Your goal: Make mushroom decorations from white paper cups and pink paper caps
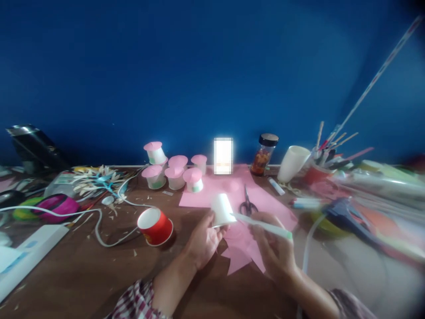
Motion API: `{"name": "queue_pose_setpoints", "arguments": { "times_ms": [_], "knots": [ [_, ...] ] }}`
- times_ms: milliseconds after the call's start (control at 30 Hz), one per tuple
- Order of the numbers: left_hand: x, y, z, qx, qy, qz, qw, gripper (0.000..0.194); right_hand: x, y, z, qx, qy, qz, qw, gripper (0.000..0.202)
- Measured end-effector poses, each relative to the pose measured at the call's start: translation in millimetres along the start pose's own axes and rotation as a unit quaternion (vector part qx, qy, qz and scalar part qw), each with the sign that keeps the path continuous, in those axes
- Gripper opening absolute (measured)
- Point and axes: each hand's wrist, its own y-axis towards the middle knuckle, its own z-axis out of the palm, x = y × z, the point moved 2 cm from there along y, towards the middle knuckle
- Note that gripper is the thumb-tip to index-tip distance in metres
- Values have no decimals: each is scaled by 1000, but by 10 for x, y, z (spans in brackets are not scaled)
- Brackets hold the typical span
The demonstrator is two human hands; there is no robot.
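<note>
My left hand (206, 241) is closed around the lower part of a small white paper cup (222, 209), which it holds tilted above the table. A white marker with a green end (274, 228) is pinched in my right hand (275, 250). The marker's tip is at the cup's right side, near the rim; I cannot tell whether it touches. Pink paper scraps (241, 254) lie under and between the hands. Behind the cup, dark scissors (247, 204) rest on a pink paper sheet (268, 197).
Several white cups with pink paper tops (193, 180) stand at the back left. A red paper cup (155, 227) sits left of my hands, near a white cable (99, 230). A glue gun (348, 221) and a pen holder (317, 173) are at right, blurred. A jar (262, 159) stands behind.
</note>
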Motion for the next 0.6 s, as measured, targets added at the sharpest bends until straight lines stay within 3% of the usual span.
{"name": "queue_pose_setpoints", "arguments": {
  "times_ms": [167,400,600],
  "knots": [
    [4,-13,4,19,25,2,999,28,-18,-21,-4,15,-2,-14,1000,12],
    [-15,-58,38,70,110,76,989,25,-67,-57,-1,38,19,4,999,11],
    [-12,-61,20,65,124,78,987,20,-43,-14,3,46,9,-10,999,11]
  ]
}}
